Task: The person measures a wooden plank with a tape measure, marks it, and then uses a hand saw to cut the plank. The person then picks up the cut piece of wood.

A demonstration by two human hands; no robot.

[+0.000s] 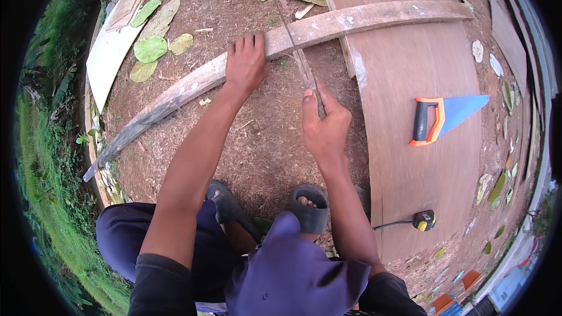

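A long, weathered wooden beam [357, 19] lies across my front, its right part resting on a plywood sheet [389, 158]. My left hand [246, 64] presses down on the beam with its fingers curled over the far edge. Just right of it, a handsaw [304, 68] with a worn handle stands edge-on, its thin blade crossing the beam and pointing away from me. My right hand [326, 123] is closed around the saw's handle. How deep the blade sits in the wood cannot be made out.
On the plywood lie a second handsaw [448, 118] with a blue blade and orange-black handle, and a black-yellow tape measure [424, 220]. Leaves [150, 49] are scattered over the bare soil. A white board [111, 52] lies at the left, beside grass. My sandalled feet are close below.
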